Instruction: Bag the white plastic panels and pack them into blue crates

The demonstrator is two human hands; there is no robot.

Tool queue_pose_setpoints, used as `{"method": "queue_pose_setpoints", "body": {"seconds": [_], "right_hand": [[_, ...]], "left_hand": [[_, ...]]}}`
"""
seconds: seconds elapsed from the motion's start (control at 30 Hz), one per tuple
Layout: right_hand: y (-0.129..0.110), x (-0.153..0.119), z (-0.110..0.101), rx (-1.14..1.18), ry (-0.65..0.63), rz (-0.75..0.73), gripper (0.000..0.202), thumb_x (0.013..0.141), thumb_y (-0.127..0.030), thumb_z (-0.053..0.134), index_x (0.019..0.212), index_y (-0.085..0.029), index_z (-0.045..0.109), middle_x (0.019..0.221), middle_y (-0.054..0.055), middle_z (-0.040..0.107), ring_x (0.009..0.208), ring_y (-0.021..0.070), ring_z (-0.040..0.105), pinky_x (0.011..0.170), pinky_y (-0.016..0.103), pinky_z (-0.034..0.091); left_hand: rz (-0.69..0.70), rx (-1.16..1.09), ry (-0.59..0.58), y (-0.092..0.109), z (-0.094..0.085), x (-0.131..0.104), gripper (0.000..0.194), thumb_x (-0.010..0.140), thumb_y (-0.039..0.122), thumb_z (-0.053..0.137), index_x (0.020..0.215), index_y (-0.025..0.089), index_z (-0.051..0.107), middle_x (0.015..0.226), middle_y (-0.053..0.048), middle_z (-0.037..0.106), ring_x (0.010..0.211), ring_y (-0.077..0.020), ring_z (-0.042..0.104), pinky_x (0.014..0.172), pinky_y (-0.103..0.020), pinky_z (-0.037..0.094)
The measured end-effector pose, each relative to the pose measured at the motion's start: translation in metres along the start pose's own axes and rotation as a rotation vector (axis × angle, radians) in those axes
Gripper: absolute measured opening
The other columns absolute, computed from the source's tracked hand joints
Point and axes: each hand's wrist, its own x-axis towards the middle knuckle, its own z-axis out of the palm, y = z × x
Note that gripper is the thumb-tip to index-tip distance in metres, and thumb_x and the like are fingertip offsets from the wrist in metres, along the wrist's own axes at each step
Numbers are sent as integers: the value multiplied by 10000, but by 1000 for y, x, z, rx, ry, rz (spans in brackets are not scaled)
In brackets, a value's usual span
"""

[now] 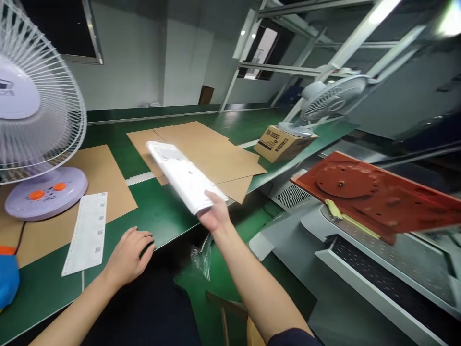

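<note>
A long stack of white printed sheets (187, 175) is in my right hand (216, 211), gripped at its near end with the thumb on top. It is tilted above brown cardboard, partly blurred, so its print cannot be read. My left hand (131, 252) rests at the front edge of the green table, fingers loosely bent and thumb apart, holding nothing. To its left lies a white label sheet (86, 235) with a column of small square codes.
A lilac fan (46, 192) stands on cardboard (111, 180) at left, near a blue object (7, 278). Flat cardboard sheets (216, 154) lie ahead. Farther right, another fan (324, 101) stands on a carton (281, 144). A machine with a raised red plate (382, 192) is at right.
</note>
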Motion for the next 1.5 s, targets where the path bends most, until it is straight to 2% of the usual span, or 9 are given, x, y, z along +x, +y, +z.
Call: {"method": "queue_pose_setpoints", "body": {"seconds": [0.2,0.4,0.53,0.67,0.83,1.0,1.1,1.27,1.5], "right_hand": [[37,-75,0,67,-170,240,555,817,-326,695,1343,-150,669,1245,151,797,1287,388,711,1120,634,582],[39,-89,4,49,-287,310,578,773,-389,708,1299,-151,682,1205,165,796,1269,416,710,1131,676,549],[31,-75,7,40,-259,241,547,763,-373,714,1271,-174,684,1183,152,801,1251,417,719,1114,675,564],[20,-44,4,49,-217,156,520,786,-304,700,1288,-173,666,1160,126,809,1242,383,726,1096,628,596],[14,5,-7,32,-128,82,520,816,-215,691,1331,-163,641,1166,95,816,1222,330,739,1094,574,612],[22,34,-14,18,-50,106,577,788,-154,694,1361,-131,624,1161,103,823,1183,314,757,1100,555,610],[29,36,-12,16,-28,109,637,767,-115,708,1397,-132,610,1162,101,827,1156,314,769,1085,551,620],[34,25,-6,-34,173,126,652,800,-51,755,1419,-196,612,1129,60,837,1073,292,796,1002,519,669],[38,-35,-18,-206,193,189,298,894,-200,730,1177,-111,702,1096,180,811,994,296,801,863,415,692]], "left_hand": [[24,-16,107,-9,37,60,378,993,316,672,1352,198,679,1380,-206,697,1301,-413,667,1085,-620,581],[55,-91,-19,-25,54,99,426,954,384,707,1363,268,692,1248,-130,769,1252,-408,682,1071,-603,565],[25,119,16,-29,41,82,339,993,459,628,1221,232,736,1021,-139,753,1023,-402,700,906,-546,560],[61,305,38,-23,24,45,468,1079,507,509,1398,206,671,823,-64,660,813,-321,643,777,-445,469],[157,185,96,-12,5,14,538,1079,580,548,1516,274,617,782,-6,626,735,-237,607,802,-395,434],[173,11,90,-10,2,6,373,1087,355,593,1444,296,684,832,-6,651,758,-204,630,811,-367,451],[135,-39,97,-5,1,5,331,1081,245,590,1387,282,711,883,-25,671,794,-207,637,821,-372,472],[63,-105,150,8,-2,6,339,1076,175,577,1384,254,696,986,-70,702,886,-234,647,853,-405,517],[-63,-276,374,19,-7,2,239,1060,114,569,1206,224,724,971,-76,711,914,-234,647,842,-405,534]]}}
